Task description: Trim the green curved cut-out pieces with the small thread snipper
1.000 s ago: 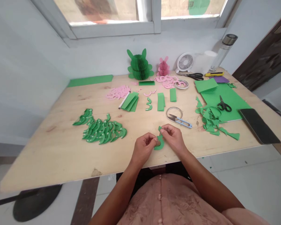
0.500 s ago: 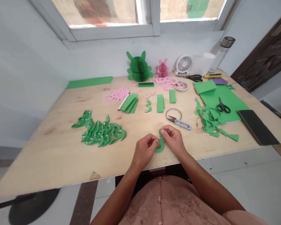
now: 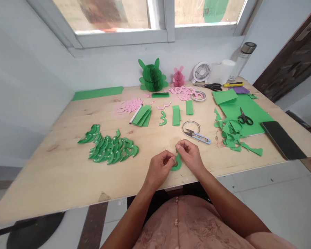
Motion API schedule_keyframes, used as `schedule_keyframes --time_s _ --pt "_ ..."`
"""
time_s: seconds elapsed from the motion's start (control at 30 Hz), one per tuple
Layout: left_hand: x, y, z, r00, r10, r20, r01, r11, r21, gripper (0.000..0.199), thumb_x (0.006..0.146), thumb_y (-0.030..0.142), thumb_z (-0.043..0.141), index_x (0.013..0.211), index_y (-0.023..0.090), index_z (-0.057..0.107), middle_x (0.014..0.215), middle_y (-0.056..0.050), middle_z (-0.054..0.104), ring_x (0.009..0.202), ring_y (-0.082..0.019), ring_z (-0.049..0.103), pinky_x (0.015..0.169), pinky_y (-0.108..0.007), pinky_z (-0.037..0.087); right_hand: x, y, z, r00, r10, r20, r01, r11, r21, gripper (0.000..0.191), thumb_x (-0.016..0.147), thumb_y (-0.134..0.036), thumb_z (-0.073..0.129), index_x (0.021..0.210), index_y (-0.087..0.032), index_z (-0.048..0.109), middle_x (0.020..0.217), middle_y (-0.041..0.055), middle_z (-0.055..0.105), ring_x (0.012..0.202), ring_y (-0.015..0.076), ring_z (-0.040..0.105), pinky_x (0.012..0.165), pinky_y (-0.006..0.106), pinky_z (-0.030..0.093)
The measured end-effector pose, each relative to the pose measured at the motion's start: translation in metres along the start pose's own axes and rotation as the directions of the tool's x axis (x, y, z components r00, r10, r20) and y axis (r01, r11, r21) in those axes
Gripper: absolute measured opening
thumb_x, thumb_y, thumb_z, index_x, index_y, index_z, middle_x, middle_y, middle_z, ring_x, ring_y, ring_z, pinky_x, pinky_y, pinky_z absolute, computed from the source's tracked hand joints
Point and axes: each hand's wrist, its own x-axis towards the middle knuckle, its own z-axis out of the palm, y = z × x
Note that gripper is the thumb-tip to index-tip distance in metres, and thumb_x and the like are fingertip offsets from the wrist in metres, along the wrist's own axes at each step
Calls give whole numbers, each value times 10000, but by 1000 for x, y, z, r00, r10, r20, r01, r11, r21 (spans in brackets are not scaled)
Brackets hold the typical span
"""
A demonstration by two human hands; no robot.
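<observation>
Close to the near edge of a wooden table [image 3: 67, 173], a person is pinching a curved green paper piece [image 3: 179, 163] with both hands. The right hand [image 3: 191, 155] is closing finger and thumb on its far end; the left hand [image 3: 159, 167], sitting lower and slightly closer to the body, is pinching at the left side of its near bend. The paper is lying directly between the two sets of fingertips, its long axis running away from the body and its lower bend hooking toward the left hand. Fingers are hiding parts of both ends. Just beyond the hands, blue-handled snips [image 3: 201, 139] are resting across a ring [image 3: 191, 121]. A heap of green curved pieces [image 3: 110, 148] is spreading to the left, green scraps [image 3: 230, 133] are lying to the right, and green [image 3: 153, 77] and pink [image 3: 178, 79] paper figures are standing by the wall.
</observation>
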Motion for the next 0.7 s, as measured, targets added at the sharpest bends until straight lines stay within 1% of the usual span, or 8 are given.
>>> schedule_keyframes --time_s 0.13,0.23,0.33,0.4,0.5,0.6,0.7 --pt "-1 -1 1 1000 9 8 -9 1000 -7 160 763 298 546 683 167 592 631 -11 642 592 -140 604 571 -239 469 0 1 0 1000 -1 17 1 999 -33 156 774 -317 548 687 -188 559 574 -22 545 532 117 494 514 232 404" --pt "-3 -1 0 999 33 -24 -33 999 10 140 767 306 555 779 173 594 659 -2 638 603 -139 610 585 -240 472 0 2 0 1000 0 1 0 1000 -31 163 779 -320 545 684 -189 556 575 -23 545 538 120 504 523 233 408" --pt "-5 0 0 991 96 -96 -82 987 138 179 773 295 556 912 188 589 662 15 625 564 -126 587 562 -234 458 0 2 1 1000 4 -7 -4 1000 -10 156 786 -319 541 703 -187 554 592 -18 555 551 124 515 540 240 418" --pt "-7 -1 0 979 170 -109 -135 952 274 169 780 275 547 921 197 594 696 7 638 584 -127 584 571 -238 458 0 2 1 1000 1 -24 -2 1000 -16 157 787 -324 541 712 -187 557 601 -16 560 552 124 515 544 242 418" --pt "-8 -4 0 949 302 -95 -232 868 438 117 796 249 529 870 190 599 766 -23 649 685 -149 604 629 -259 472 -1 1 2 998 -17 -59 13 998 -65 158 791 -329 538 723 -189 565 612 -17 562 543 122 506 534 241 408" --pt "-7 -7 2 903 416 -108 -306 799 519 129 812 220 514 911 178 585 810 -43 638 768 -167 605 698 -285 478 -2 -2 3 995 -58 -76 46 987 -152 155 807 -318 523 727 -193 570 621 -17 563 538 121 497 528 241 399" --pt "-6 -9 4 874 477 -92 -346 745 571 160 806 183 517 956 181 575 856 -51 639 824 -184 587 747 -314 470 -1 -3 3 986 -148 -78 121 952 -282 147 823 -292 508 749 -196 591 670 5 588 620 145 532 599 261 428"
